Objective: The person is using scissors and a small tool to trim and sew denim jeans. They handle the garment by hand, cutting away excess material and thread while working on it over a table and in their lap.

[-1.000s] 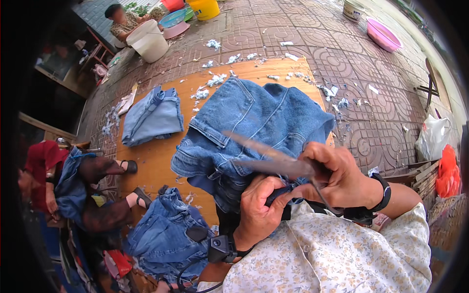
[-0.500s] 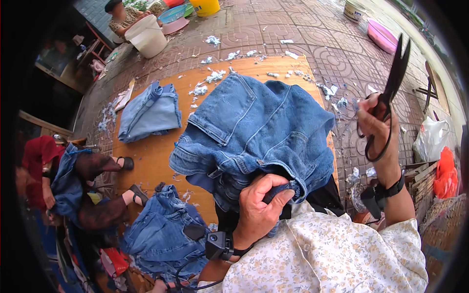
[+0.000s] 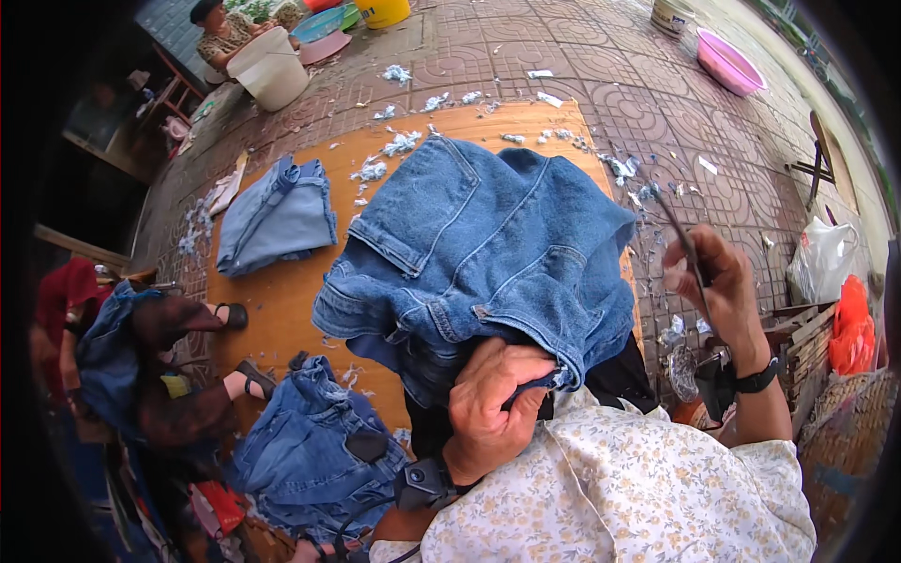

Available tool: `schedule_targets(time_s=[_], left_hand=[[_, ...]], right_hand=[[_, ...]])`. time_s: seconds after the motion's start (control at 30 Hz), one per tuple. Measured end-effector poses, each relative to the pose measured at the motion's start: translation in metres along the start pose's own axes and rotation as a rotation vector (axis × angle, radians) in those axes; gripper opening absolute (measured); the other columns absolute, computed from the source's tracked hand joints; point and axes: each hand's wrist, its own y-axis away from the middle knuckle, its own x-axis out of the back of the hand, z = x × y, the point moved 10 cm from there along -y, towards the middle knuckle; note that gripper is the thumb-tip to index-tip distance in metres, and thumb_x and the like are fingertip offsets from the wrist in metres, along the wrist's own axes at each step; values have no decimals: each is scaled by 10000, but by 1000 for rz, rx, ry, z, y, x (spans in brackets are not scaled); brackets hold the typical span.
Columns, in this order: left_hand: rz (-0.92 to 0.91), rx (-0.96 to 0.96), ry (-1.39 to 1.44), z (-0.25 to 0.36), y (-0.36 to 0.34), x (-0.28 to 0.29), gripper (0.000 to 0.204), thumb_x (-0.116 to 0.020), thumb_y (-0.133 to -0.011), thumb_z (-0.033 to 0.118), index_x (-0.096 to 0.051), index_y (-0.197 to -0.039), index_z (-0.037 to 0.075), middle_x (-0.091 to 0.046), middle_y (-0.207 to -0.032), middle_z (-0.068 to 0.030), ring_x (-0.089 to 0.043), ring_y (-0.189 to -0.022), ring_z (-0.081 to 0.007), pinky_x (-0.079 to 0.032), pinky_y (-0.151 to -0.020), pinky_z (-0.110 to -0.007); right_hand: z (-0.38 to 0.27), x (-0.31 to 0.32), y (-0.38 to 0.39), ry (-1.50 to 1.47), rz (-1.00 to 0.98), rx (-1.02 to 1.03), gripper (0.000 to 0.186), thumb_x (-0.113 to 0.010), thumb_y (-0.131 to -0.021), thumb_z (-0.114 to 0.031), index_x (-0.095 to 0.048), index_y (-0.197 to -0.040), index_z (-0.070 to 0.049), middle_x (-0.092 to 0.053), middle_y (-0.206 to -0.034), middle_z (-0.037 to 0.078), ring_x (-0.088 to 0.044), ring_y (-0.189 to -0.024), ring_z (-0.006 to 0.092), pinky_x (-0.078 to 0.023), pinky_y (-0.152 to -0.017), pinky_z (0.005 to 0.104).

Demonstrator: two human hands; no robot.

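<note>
Dark blue jeans (image 3: 497,225) lie bunched in front of me over my lap and a wooden board (image 3: 258,319). My left hand (image 3: 497,399) is closed on their near edge at the waistband, fingers partly hidden by the denim. Off to the right of the jeans, my right hand (image 3: 713,272) grips black scissors (image 3: 680,225), seen nearly edge-on, their blade pointing up and away. Folded light-blue jeans (image 3: 277,211) rest on the board at left, and a frayed denim pile (image 3: 310,441) is nearer, left of my left hand. Pale fluffy scraps (image 3: 399,143) are scattered along the board's far edge.
A co-worker (image 3: 169,347) with denim on their lap sits at left; another person (image 3: 221,42) is behind a white bucket (image 3: 267,70). A pink basin (image 3: 727,61) stands far right, a folding chair (image 3: 817,169) at right, plastic bags (image 3: 849,324) beside wooden slats.
My right hand with the scissors moved from over my left hand up and rightward, then dropped slightly as the scissors turned edge-on. My left hand's fingers have tucked further into the waistband.
</note>
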Motion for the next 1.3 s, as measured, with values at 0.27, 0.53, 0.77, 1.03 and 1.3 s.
schedule_targets(time_s=[0.27,0.53,0.77,1.03,1.3], left_hand=[[32,-101,-58,13,3,2,223,-641,-680,-99,-616,-869,17,-645,-849,-123,-560,-660,-274,-448,-595,-319],[66,-129,13,8,11,1,173,-668,-667,24,-621,-831,-1,-654,-825,-101,-577,-659,-241,-426,-561,-332],[51,-147,-58,24,3,3,209,-616,-627,-132,-581,-770,17,-658,-804,-110,-546,-625,-233,-423,-553,-302],[90,-182,-63,25,6,8,204,-644,-638,-122,-586,-773,19,-664,-806,-103,-544,-622,-225,-421,-554,-300],[16,90,143,-3,2,2,221,-673,-649,-110,-633,-825,19,-658,-810,-102,-626,-733,-232,-473,-636,-295]], right_hand=[[-77,-62,12,-385,-247,307,227,-739,-709,-29,-570,-859,-52,-614,-790,14,-559,-626,138,-417,-571,271],[-118,-100,19,-162,-600,457,264,-678,-688,68,-527,-867,-53,-552,-719,47,-576,-625,196,-404,-523,285],[-81,-101,28,-952,-680,-146,221,-714,-748,39,-529,-846,-33,-590,-820,44,-585,-780,128,-461,-670,266],[-40,-16,8,-151,-232,76,454,-796,-702,-354,-539,-887,-30,-548,-777,13,-509,-684,71,-409,-595,243],[-61,-46,38,291,-503,427,657,-706,-640,-606,-533,-858,-11,-522,-753,107,-529,-658,330,-414,-554,379]])
